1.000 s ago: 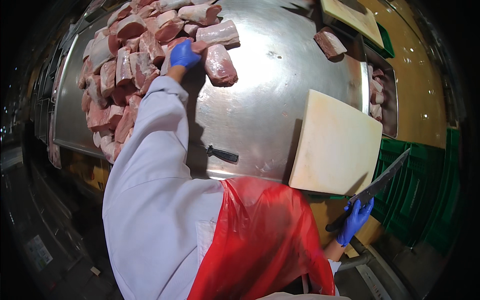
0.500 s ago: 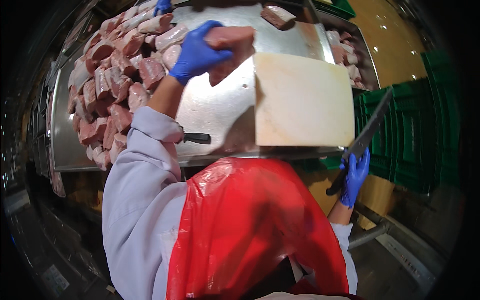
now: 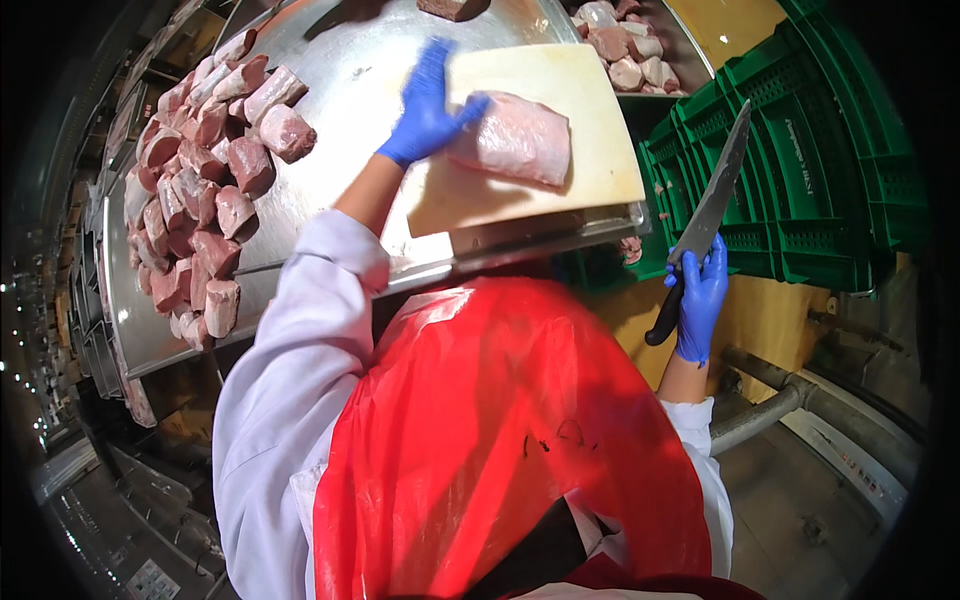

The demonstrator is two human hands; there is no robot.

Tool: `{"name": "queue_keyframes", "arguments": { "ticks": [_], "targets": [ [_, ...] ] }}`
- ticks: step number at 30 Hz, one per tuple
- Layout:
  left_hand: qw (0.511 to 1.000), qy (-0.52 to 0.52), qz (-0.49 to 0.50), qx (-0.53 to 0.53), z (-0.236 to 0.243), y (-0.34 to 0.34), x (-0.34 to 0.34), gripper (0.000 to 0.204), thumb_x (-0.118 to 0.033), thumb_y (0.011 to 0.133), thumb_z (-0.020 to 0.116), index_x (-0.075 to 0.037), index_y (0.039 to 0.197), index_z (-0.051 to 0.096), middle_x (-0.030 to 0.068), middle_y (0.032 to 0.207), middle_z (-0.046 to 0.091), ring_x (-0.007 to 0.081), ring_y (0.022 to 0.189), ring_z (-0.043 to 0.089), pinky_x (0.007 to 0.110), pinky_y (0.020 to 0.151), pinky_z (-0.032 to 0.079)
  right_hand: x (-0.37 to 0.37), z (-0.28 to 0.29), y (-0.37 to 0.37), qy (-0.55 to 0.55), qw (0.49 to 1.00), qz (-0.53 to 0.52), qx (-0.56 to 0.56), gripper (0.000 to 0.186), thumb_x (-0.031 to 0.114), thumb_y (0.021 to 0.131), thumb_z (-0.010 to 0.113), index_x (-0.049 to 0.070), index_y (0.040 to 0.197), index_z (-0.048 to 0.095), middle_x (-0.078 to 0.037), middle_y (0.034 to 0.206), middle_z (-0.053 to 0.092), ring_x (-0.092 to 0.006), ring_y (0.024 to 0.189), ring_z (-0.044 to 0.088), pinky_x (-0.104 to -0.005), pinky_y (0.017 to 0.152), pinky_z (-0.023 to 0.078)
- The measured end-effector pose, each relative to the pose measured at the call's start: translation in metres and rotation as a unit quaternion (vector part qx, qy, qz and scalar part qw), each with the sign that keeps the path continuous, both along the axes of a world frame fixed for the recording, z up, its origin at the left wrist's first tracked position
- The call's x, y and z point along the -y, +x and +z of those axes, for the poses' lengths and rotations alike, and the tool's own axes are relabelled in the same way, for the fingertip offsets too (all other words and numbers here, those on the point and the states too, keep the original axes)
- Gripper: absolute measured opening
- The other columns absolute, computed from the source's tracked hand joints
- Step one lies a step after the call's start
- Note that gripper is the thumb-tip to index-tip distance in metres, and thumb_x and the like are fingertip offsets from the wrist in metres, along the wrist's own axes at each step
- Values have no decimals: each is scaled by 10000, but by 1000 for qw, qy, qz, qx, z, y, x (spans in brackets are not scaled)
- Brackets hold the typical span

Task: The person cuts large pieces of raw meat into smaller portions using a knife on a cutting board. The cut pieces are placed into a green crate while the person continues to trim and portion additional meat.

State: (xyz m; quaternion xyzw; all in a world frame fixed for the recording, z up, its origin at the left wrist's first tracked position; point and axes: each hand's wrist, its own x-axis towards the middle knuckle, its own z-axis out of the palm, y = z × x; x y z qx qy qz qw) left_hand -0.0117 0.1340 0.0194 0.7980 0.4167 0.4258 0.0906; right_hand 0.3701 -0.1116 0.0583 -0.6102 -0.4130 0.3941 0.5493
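On a white cutting board (image 3: 605, 175), a pale pink slab of meat (image 3: 515, 145) lies flat. My left hand (image 3: 430, 110), in a blue glove, is open beside it, fingers spread and slightly blurred, thumb touching its left end. My right hand (image 3: 700, 300), also gloved, grips the black handle of a long knife (image 3: 712, 190), blade pointing up over green crates at the board's right. Left of my left hand, many cut pieces of meat (image 3: 205, 200) lie heaped on the steel table (image 3: 335, 55).
Green plastic crates (image 3: 780, 240) stand to the right, beside the table. A metal tray (image 3: 700, 70) of meat pieces sits beyond the board. Another dark-sided meat piece (image 3: 450, 8) lies at the far edge. A metal rail (image 3: 760, 415) runs at the lower right.
My left hand carried a piece from the pile onto the board and has loosened its hold. The view has swung toward the board; the knife stays in my right hand.
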Motion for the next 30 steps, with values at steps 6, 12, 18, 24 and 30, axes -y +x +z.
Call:
{"name": "queue_keyframes", "arguments": {
  "ticks": [6,12,18,24,30],
  "targets": [
    [977,-165,32,132,-11,-70,-42,789,-518,1027,461,7,1559,208,220,1606,241,329,1501,218,407,1227,179,-26,-5,6,11,999,32,-39,514,34,974,572,7,1446,372,-106,976,635,-118,729,614,-239,583,495],
    [909,-308,18,282,-25,-50,-16,736,-519,1047,397,-9,1553,240,189,1607,257,303,1489,250,400,1222,182,-84,-23,-22,41,982,142,-120,595,23,927,651,-35,1438,352,-95,948,639,-117,686,625,-222,549,500],
    [850,-334,36,406,-73,14,33,761,-546,1051,362,48,1522,295,205,1584,326,284,1469,303,388,1217,212,-156,-54,-97,34,931,272,-243,573,92,926,669,-75,1395,387,-98,800,637,-127,597,608,-245,541,513],
    [807,-270,78,520,-38,42,38,769,-615,1025,396,33,1440,410,205,1443,478,273,1354,426,385,1181,267,-237,-62,-91,71,937,272,-206,372,67,902,640,45,1243,492,-73,783,607,-159,619,614,-299,520,520],
    [753,-522,302,264,-34,-44,96,482,-381,938,680,1,1225,613,111,1080,655,221,922,622,334,784,499,-201,-70,-14,30,983,182,-17,329,47,885,638,-46,1178,521,-90,825,631,-136,610,599,-273,523,512]
  ]
}}
